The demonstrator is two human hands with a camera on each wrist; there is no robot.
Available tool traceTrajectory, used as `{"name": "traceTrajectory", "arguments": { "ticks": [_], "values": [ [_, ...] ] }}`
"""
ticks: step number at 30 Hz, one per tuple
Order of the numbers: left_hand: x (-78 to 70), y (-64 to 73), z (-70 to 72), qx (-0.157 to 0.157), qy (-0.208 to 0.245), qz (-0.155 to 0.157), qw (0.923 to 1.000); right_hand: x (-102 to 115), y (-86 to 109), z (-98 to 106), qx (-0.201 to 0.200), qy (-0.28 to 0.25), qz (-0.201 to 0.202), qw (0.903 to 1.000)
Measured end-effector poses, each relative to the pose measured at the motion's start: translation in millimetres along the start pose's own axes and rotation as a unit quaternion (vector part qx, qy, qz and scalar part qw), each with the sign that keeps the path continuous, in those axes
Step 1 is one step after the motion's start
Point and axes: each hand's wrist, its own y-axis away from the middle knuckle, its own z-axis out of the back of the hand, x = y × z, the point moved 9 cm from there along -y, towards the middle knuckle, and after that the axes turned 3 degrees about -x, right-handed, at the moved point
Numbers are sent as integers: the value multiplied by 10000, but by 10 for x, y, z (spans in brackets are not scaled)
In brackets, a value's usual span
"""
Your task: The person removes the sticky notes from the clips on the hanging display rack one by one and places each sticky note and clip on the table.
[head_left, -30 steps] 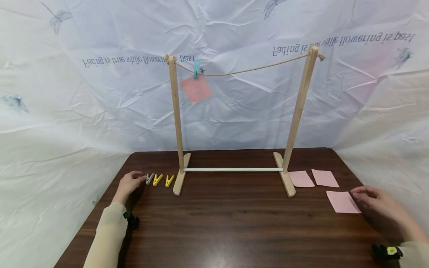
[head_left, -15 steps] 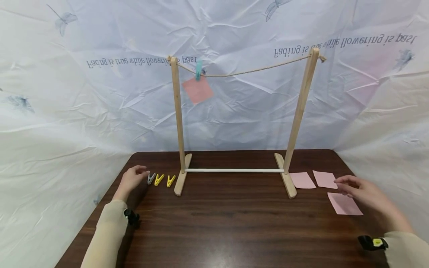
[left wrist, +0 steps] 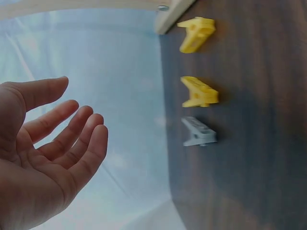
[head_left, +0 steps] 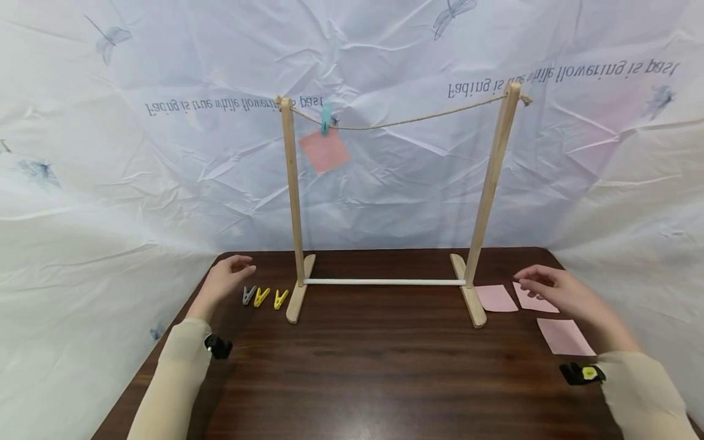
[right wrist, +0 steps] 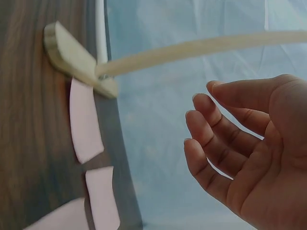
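Observation:
My left hand [head_left: 225,281] hovers above the table's left side, holding nothing, its fingers loosely bent in the left wrist view. Near it on the table lie a grey clothespin [head_left: 249,296] and two yellow clothespins [left wrist: 200,92], in a row. My right hand [head_left: 561,293], also holding nothing with relaxed fingers, is in the air over the right side. In the head view it overlaps one pink paper square [head_left: 541,302]. Two more squares lie close by, a left paper square [head_left: 497,298] by the stand's foot and a front paper square [head_left: 566,337].
A wooden stand [head_left: 489,189] rises at the back of the table [head_left: 374,366], its two posts joined by a white rod [head_left: 385,282]. From its sagging rope [head_left: 418,120] hangs a salmon paper square [head_left: 326,151], clipped by a teal clothespin [head_left: 326,119]. A printed sheet [head_left: 385,201] surrounds the table.
My right hand has moved left and away from me, from beside the front paper square to over the back one. My left hand has lifted away from the grey clothespin. Nothing was picked up.

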Motion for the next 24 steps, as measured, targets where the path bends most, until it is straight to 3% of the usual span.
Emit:
{"name": "traceTrajectory", "arguments": {
  "ticks": [8, 14, 24],
  "values": [
    [-252, -54, 155, -130, 202, -521, 9984, 278, -170, -119, 161, 108, 306, 9993],
    [-433, -12, 290, -267, 153, -688, 9972, 528, -246, -173, 260, -124, 387, 9988],
    [-765, 48, 759, -864, -110, -897, 9921, 908, -380, -213, 442, -372, 651, 9962]
  ]
}}
